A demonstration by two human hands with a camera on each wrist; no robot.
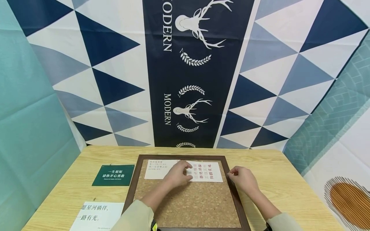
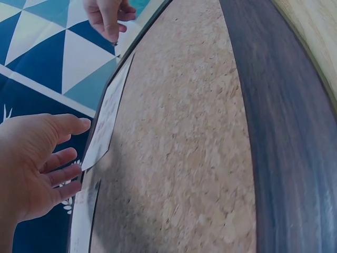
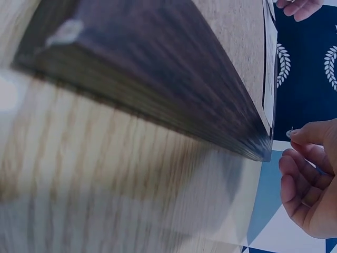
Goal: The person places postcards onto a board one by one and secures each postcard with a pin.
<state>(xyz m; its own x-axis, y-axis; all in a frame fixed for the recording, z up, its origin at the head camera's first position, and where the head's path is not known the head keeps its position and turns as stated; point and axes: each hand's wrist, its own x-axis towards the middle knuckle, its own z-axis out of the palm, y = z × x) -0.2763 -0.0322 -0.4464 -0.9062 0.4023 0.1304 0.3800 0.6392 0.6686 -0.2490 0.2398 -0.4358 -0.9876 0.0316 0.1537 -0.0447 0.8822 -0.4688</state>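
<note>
A cork board (image 1: 185, 205) in a dark wooden frame lies on the table, with two printed white cards along its far side. My left hand (image 1: 177, 175) is over the left edge of the right-hand card (image 1: 206, 171), thumb and fingers spread apart. In the left wrist view the fingertips of the left hand (image 2: 45, 163) are right by that card (image 2: 108, 118). The left-hand card (image 1: 159, 168) lies partly behind this hand. Beside the frame's right edge, my right hand (image 1: 244, 179) pinches a small push pin (image 3: 290, 133) between thumb and forefinger, its thin point showing.
Left of the board, a green card (image 1: 112, 175) with white print lies on the wood-grain table (image 1: 271, 173). A white card (image 1: 96, 216) lies nearer to me, with a tiny dark item (image 1: 94, 199) above it. Patterned cloth (image 1: 185, 73) hangs behind the table.
</note>
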